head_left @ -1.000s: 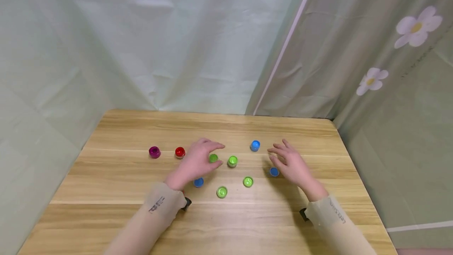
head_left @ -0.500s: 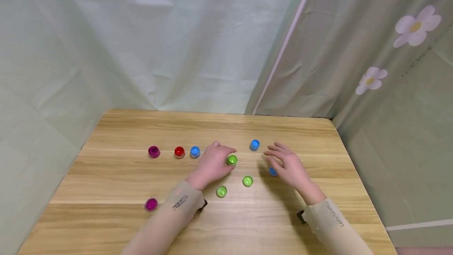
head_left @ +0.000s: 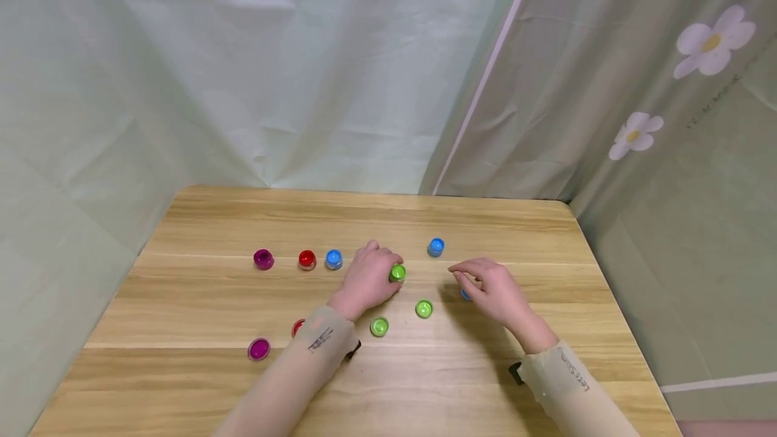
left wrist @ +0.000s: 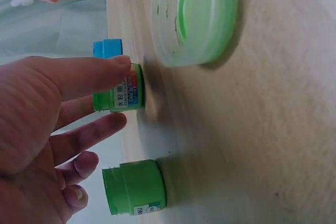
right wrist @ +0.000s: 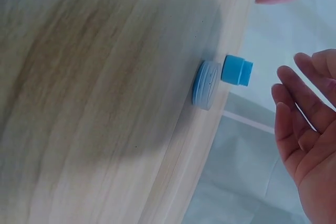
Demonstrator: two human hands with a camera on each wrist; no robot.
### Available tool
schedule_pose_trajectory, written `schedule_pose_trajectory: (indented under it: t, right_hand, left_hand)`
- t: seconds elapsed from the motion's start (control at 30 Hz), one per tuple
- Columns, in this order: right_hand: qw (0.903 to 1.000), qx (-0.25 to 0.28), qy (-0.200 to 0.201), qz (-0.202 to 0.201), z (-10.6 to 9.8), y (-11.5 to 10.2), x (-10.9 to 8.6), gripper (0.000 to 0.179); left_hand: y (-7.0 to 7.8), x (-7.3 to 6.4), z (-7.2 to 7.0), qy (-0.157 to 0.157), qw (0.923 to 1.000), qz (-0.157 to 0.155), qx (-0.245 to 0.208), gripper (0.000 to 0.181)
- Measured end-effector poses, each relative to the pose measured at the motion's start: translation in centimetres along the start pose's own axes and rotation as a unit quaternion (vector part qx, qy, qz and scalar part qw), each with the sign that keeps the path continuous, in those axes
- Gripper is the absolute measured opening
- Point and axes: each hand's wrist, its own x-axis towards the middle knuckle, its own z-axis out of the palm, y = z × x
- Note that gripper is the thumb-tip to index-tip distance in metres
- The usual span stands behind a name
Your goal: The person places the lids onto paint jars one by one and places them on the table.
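My left hand (head_left: 366, 278) grips a small open green paint jar (head_left: 397, 273) on the table, thumb on one side and fingers on the other. The left wrist view shows the thumb against the jar's printed label (left wrist: 126, 92). A second green jar (left wrist: 136, 187) stands beside that hand; the hand hides it in the head view. My right hand (head_left: 494, 288) hovers with loosely bent fingers, holding nothing, over a blue lid (head_left: 465, 294) that it partly covers. Just beyond stands a blue jar (head_left: 436, 247). Two green lids (head_left: 379, 327) lie nearer the front.
To the left, a purple jar (head_left: 264, 259), a red jar (head_left: 307, 260) and another blue jar (head_left: 334, 259) stand in a row. In front of them lie a purple lid (head_left: 259, 349) and a red lid (head_left: 298, 327), the latter partly behind the left sleeve. Curtains hang behind the wooden table (head_left: 182, 383).
My left hand has moved right, past one green jar, and its fingers have closed on the other, uncovering the left blue jar. The right hand's fingertips have drawn together and shifted slightly left.
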Motion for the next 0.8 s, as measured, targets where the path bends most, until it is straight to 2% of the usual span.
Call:
schedule_pose_trajectory:
  t: [0.2, 0.4, 0.6, 0.8]
  right_hand:
    - [1.0, 0.0, 0.001, -0.004, 0.0, -0.1, -0.1, 0.017]
    - [1.0, -0.001, 0.002, -0.005, 0.1, -0.3, -0.1, 0.017]
    - [1.0, -0.005, 0.0, -0.007, 0.2, -0.3, 0.0, 0.016]
    - [0.9999, -0.008, -0.006, -0.006, 0.3, -0.4, 0.0, 0.016]
  left_hand:
    - [0.1, 0.3, 0.3, -0.012, 0.9998, -0.013, 0.004, 0.045]
    - [0.1, 0.5, 0.7, -0.022, 0.9993, -0.028, 0.008, 0.041]
    - [-0.2, 0.6, 1.0, -0.017, 0.9991, -0.039, -0.003, 0.041]
    - [-0.5, 0.6, 1.1, 0.001, 0.9992, -0.033, -0.022, 0.033]
